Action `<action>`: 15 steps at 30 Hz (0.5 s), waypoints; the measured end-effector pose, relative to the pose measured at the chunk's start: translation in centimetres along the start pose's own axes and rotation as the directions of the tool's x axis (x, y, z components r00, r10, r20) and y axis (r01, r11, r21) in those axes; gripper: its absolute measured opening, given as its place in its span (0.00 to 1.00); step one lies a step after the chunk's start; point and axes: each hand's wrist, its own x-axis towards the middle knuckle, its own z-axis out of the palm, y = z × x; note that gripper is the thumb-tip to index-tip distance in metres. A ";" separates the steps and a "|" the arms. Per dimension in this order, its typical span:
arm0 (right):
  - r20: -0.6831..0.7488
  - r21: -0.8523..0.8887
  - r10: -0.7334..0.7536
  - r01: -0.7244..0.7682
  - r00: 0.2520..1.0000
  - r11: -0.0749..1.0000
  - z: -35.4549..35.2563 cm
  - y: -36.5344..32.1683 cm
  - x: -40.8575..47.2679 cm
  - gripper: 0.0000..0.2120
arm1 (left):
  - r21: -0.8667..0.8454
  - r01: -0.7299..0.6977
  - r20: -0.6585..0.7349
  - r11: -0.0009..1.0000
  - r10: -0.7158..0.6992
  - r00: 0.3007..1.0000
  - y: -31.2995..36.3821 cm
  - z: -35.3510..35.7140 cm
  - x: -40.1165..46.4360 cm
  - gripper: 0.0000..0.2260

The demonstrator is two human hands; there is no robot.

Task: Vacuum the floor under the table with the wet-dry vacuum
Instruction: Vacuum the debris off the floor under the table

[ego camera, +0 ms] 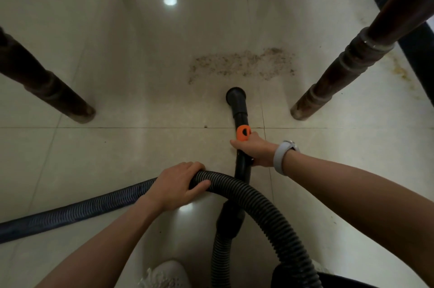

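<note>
At the far left we saw a dark wooden table leg (47,90) standing on the pale tiled floor (117,151). Our left hand (178,184) had its fingers curled over the ribbed black hose (265,203), thumb tucked beneath it. Further right, our right hand (256,149) gripped the black wand (242,109) just behind its orange collar (243,133), a white watch (283,156) on that wrist. The nozzle (235,95) sat on the tile just short of a patch of crumbs (242,64), between the near legs. Another turned leg (347,66) stood at right.
</note>
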 end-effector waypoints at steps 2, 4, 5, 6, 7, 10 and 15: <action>0.038 0.033 0.001 -0.002 0.999 0.999 0.0 0.1 -0.1 0.30 | 0.015 -0.026 0.054 1.000 0.025 0.998 0.0 0.3 -0.2 0.38; 0.081 0.035 -0.005 0.002 0.997 0.999 -0.1 0.1 -0.1 0.30 | 0.022 -0.020 0.061 1.000 0.018 0.998 -0.1 0.1 0.0 0.43; 0.105 0.029 -0.002 -0.001 0.994 1.000 -0.1 0.1 -0.1 0.30 | 0.015 -0.008 0.043 1.000 0.007 0.999 -0.2 -0.1 0.2 0.44; 0.130 0.021 0.009 -0.012 0.991 1.000 0.0 0.1 -0.2 0.30 | 0.009 0.006 0.023 1.000 -0.007 1.000 -0.4 -0.5 0.6 0.46; 0.159 0.016 0.021 -0.024 0.987 1.000 0.0 0.1 -0.2 0.30 | 0.011 0.018 0.007 1.000 -0.018 1.000 -0.6 -0.9 1.0 0.46; 0.256 -0.006 0.036 -0.035 0.966 0.999 0.3 -0.2 -0.2 0.31 | 0.061 0.043 -0.007 0.997 -0.043 0.999 -1.3 -1.9 2.1 0.49; 0.325 -0.167 -0.005 0.063 0.946 0.984 0.8 -1.1 -0.3 0.41 | 0.138 0.065 -0.091 0.988 -0.053 0.994 -1.0 -2.4 3.4 0.49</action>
